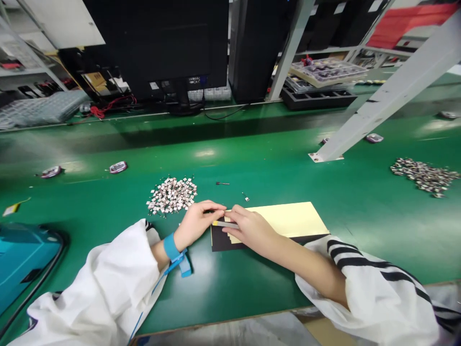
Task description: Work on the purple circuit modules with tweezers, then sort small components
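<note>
My right hand (252, 228) is closed on a thin grey tool with a yellow tip (226, 224), held flat above the left end of the yellow and black sheets (291, 218). Against its fingertips, my left hand (199, 220) pinches something too small to make out at the sheets' left edge. A blue strap (171, 246) circles my left wrist. Just beyond my left hand lies a pile of small white parts with dark leads (173, 194). One similar part (246, 197) and a small dark piece (222, 183) lie apart on the green table (230, 288).
A monitor (154, 43) stands at the back. A white slanted post (382, 96) meets the table at the right, near another pile of small parts (425, 175). A teal machine (27, 259) is at the left. Trays (320, 91) are stacked at the back right.
</note>
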The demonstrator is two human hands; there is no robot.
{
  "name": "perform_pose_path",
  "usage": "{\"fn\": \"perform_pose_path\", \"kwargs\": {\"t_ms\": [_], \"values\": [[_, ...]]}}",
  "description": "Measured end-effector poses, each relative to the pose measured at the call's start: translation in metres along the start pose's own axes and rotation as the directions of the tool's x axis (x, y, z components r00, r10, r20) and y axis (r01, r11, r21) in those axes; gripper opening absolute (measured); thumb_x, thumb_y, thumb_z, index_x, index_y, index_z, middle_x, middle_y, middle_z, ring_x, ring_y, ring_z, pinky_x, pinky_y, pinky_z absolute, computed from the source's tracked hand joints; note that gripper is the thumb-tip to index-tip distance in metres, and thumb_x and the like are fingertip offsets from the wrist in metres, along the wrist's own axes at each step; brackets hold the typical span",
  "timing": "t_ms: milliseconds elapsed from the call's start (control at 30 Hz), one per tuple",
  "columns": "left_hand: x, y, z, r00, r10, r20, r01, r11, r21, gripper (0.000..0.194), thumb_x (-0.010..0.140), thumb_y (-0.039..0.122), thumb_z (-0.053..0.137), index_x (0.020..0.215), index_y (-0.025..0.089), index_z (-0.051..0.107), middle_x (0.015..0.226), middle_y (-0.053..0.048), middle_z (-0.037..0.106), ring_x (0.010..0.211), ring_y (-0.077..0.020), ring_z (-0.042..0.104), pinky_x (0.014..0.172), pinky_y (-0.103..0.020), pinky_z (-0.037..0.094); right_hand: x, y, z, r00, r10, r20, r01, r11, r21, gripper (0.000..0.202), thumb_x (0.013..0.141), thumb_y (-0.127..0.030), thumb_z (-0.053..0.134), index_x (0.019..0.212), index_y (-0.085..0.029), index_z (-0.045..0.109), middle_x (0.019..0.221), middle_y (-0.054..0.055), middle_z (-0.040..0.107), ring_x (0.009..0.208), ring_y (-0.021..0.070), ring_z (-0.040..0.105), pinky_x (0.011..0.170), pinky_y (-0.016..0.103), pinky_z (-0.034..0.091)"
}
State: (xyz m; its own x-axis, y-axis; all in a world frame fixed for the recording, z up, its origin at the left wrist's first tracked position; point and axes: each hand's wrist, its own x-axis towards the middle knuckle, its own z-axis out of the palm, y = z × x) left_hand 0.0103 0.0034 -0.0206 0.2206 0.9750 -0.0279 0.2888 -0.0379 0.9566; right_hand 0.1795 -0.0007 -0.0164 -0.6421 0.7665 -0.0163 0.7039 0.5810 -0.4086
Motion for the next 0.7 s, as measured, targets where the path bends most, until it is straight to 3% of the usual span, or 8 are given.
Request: {"fn": "perform_pose_path", "kwargs": {"t_ms": [167, 333, 433, 567, 633, 700], "values": [[-0.001, -0.003, 0.001, 0.999, -0.031, 0.016, 0.031, 0.999, 0.035, 0.022, 0.073, 0.032, 0.058, 0.085, 0.015, 0.066, 0.086, -0.006, 0.062, 0.079, -0.0163, 0.060, 0.072, -0.025, 0.050, 0.000, -0.008, -0.002, 0.999, 0.025, 0.031, -0.025, 1.000, -0.006, 0.030, 0.079, -0.017, 0.059, 0.107, -0.008, 0.054, 0.092, 0.012, 0.056, 0.079, 0.0243, 0.058, 0.067, 0.033, 0.045], [0.000, 0.001, -0.001, 0.999, -0.022, 0.047, 0.023, 1.000, -0.010, 0.021, 0.070, 0.027, 0.061, 0.086, 0.015, 0.065, 0.088, -0.006, 0.060, 0.078, -0.0148, 0.061, 0.072, -0.024, 0.052, 0.008, -0.006, -0.005, 0.998, 0.060, 0.026, -0.063, 0.988, 0.141, 0.022, 0.075, -0.020, 0.064, 0.094, -0.011, 0.058, 0.088, 0.008, 0.059, 0.079, 0.0199, 0.057, 0.068, 0.028, 0.042], [0.000, -0.001, -0.001, 0.998, 0.042, 0.055, -0.044, 0.998, 0.039, 0.016, 0.071, 0.022, 0.059, 0.084, 0.016, 0.066, 0.084, -0.005, 0.061, 0.079, -0.0143, 0.060, 0.071, -0.023, 0.052, 0.015, 0.000, -0.006, 0.994, 0.106, -0.002, -0.101, 0.958, 0.269, 0.014, 0.069, -0.014, 0.067, 0.080, -0.013, 0.059, 0.078, 0.003, 0.059, 0.071, 0.0148, 0.055, 0.062, 0.023, 0.038], [-0.002, -0.004, 0.000, 0.986, 0.167, -0.021, -0.164, 0.982, 0.092, 0.016, 0.075, 0.020, 0.055, 0.085, 0.016, 0.066, 0.081, -0.004, 0.059, 0.073, -0.0117, 0.059, 0.065, -0.021, 0.051, 0.016, 0.009, -0.009, 0.979, 0.200, -0.040, -0.162, 0.882, 0.441, 0.009, 0.073, -0.015, 0.059, 0.065, -0.013, 0.057, 0.056, -0.002, 0.048, 0.051, 0.0088, 0.043, 0.049, 0.020, 0.030], [-0.003, -0.004, 0.000, 0.956, 0.281, -0.083, -0.260, 0.944, 0.202, 0.015, 0.075, 0.017, 0.056, 0.086, 0.017, 0.066, 0.078, -0.003, 0.059, 0.071, -0.0100, 0.058, 0.065, -0.019, 0.050, 0.015, 0.011, -0.013, 0.971, 0.234, -0.041, -0.180, 0.836, 0.519, 0.015, 0.077, -0.025, 0.056, 0.069, -0.013, 0.059, 0.051, -0.004, 0.044, 0.045, 0.0075, 0.038, 0.044, 0.020, 0.026], [-0.005, -0.001, 0.000, 0.910, 0.395, -0.125, -0.346, 0.890, 0.297, 0.018, 0.074, 0.014, 0.057, 0.090, 0.018, 0.064, 0.077, -0.001, 0.060, 0.068, -0.0085, 0.057, 0.065, -0.018, 0.050, 0.014, 0.010, -0.015, 0.970, 0.238, -0.044, -0.157, 0.756, 0.635, 0.021, 0.079, -0.032, 0.053, 0.074, -0.013, 0.059, 0.056, -0.002, 0.050, 0.049, 0.0079, 0.043, 0.046, 0.019, 0.030]]}}
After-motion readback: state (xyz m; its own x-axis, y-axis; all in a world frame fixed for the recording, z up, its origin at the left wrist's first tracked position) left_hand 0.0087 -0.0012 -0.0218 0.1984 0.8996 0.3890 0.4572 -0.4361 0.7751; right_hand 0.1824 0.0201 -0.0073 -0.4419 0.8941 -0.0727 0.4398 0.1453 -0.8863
